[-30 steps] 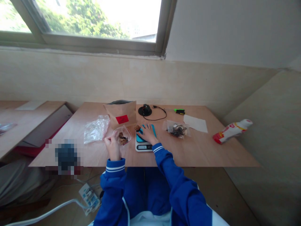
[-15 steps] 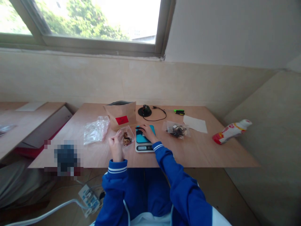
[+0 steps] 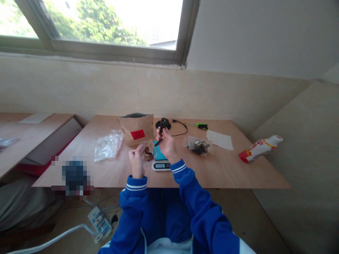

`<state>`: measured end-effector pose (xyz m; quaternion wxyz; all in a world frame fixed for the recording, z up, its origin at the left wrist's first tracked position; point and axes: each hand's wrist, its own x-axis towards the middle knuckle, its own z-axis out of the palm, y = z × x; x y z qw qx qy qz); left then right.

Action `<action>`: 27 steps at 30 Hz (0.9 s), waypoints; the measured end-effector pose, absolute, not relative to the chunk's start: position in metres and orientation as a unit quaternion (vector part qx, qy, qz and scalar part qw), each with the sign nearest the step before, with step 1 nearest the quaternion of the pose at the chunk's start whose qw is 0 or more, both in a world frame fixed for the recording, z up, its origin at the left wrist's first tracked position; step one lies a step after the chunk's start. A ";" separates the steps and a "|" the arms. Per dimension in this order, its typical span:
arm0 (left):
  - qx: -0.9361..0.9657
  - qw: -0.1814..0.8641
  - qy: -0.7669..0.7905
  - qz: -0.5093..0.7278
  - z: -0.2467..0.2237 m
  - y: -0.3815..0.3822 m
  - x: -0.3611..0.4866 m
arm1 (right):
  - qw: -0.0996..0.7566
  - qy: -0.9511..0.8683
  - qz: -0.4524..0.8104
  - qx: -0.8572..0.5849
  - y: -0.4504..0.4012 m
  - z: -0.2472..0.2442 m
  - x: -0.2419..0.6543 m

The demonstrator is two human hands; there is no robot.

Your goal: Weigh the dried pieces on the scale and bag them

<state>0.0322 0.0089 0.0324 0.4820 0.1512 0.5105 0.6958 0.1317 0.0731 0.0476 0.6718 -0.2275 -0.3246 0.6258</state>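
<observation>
Right hand (image 3: 167, 144) is gripping a slim black implement (image 3: 158, 142); our pinched left hand (image 3: 137, 163) is hovering at eight o'clock from a clear plastic tub (image 3: 148, 151).

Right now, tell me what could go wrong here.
The small dark object in the right hand could slip onto the blue platform of the digital scale, possibly upsetting its reading. The clear container of brown pieces sits close to the left hand, so a nudge might spill them.
</observation>
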 end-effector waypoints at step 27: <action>0.288 0.541 0.466 0.639 0.038 0.028 0.013 | 0.474 -0.611 0.564 -0.290 0.069 0.010 0.184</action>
